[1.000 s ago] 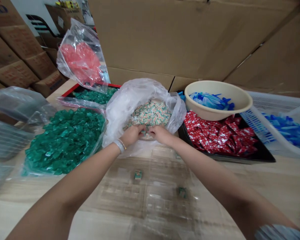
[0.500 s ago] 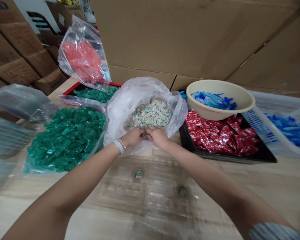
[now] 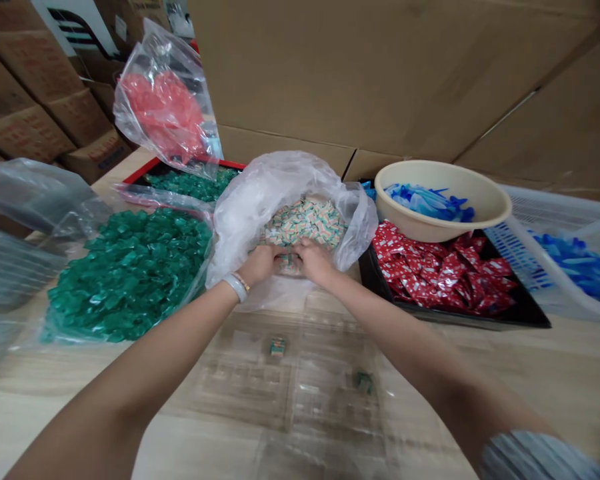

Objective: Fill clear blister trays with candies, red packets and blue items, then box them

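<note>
A white plastic bag (image 3: 240, 213) lies open at the middle of the table, full of small green, orange and white packets (image 3: 307, 221). At the bag's near edge my left hand (image 3: 260, 263) has its fingers closed on small packets. Facing it, my right hand (image 3: 314, 260) pinches at the same packets, its fingertips close to those of the left. One small packet (image 3: 277, 347) lies on clear plastic trays (image 3: 245, 390) below my hands, and a green piece (image 3: 365, 382) lies to its right.
Green packets (image 3: 130, 273) fill a bag at the left. Behind stand a red-rimmed tray (image 3: 150, 167) and a bag of red pieces (image 3: 165, 117). At the right, a cream bowl (image 3: 430, 227) sits over red packets (image 3: 445, 273), beside a white basket (image 3: 545, 267).
My hands have moved slightly up and farther into the bag's near side, and the packets between the fingertips show more clearly. The view has shifted a little.
</note>
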The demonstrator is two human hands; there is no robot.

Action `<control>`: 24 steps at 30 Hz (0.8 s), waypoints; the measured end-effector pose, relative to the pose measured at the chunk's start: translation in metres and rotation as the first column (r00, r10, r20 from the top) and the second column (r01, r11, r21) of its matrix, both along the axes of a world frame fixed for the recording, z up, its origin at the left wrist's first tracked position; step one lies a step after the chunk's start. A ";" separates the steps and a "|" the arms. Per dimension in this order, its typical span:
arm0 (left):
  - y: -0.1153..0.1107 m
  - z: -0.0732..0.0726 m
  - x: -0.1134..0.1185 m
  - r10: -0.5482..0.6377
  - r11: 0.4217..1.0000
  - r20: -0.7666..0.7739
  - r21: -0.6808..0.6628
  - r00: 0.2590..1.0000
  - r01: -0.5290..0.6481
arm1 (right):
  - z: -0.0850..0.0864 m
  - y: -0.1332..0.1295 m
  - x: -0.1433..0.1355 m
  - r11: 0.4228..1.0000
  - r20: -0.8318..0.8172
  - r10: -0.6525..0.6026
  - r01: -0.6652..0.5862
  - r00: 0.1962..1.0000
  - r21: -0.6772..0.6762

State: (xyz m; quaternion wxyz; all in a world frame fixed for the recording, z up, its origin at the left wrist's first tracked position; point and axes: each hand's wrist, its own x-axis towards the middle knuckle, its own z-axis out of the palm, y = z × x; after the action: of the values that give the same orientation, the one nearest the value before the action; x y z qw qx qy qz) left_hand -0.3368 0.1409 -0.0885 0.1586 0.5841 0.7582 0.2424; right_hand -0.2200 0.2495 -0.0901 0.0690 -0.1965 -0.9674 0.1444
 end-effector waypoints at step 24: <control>-0.026 0.001 0.008 -0.023 0.997 -0.358 -0.072 0.933 -0.003 | -0.008 0.006 -0.015 0.998 -0.002 0.062 -0.062 0.998 -0.017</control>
State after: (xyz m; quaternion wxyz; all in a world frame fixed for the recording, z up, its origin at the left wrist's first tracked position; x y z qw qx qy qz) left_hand -0.3288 0.1145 -0.0878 0.0394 0.6163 0.7796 0.1039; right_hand -0.2352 0.2554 -0.0979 0.0633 -0.1670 -0.9717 0.1548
